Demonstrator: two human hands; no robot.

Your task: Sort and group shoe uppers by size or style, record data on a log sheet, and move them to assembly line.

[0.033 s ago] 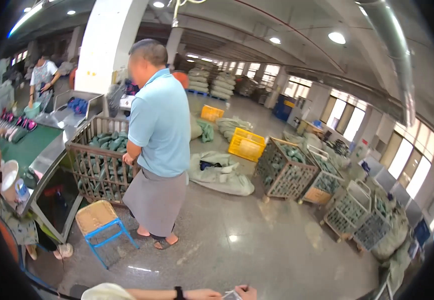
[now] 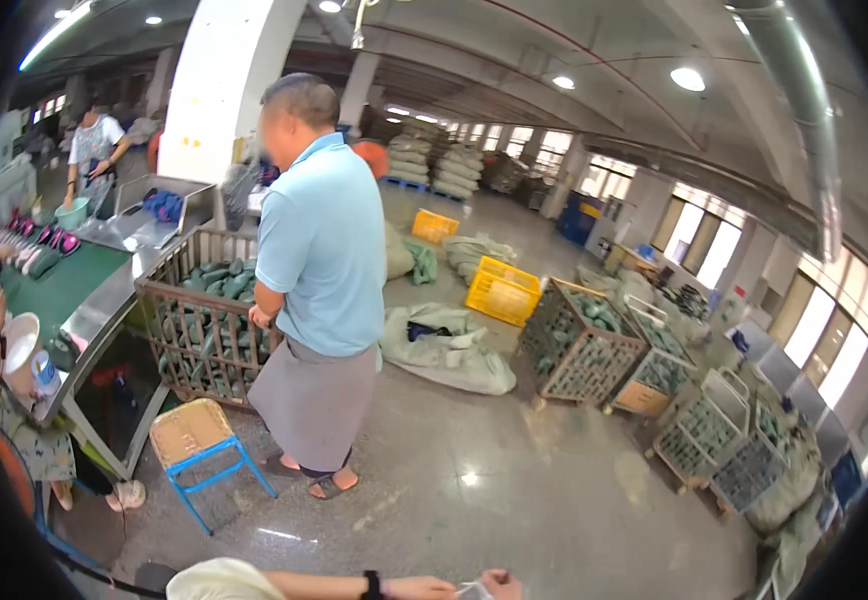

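Note:
At the lower edge, my left hand [image 2: 424,588] reaches in from the left, with a black band [image 2: 372,585] on the wrist and a cream sleeve [image 2: 222,580] up the arm. Its fingers are pinched at a thin, see-through whitish piece [image 2: 473,591] that looks like plastic. Close beside it, my right hand [image 2: 500,583] is closed, with its fingers curled at the other side of that piece. The frame's edge cuts off the lower part of both hands, so the piece's full shape is hidden.
Ahead, a person in a blue shirt [image 2: 329,245] stands by a crate cart [image 2: 189,300] of green shoe-shaped pieces. A blue-legged stool [image 2: 192,432] is nearer me. Left is a green-topped worktable [image 2: 74,275]; right are more carts [image 2: 584,345], a yellow crate [image 2: 502,290] and sacks [image 2: 449,350].
The view has shifted slightly, so the surroundings sit a little farther right. My hands stay close together at the whitish piece.

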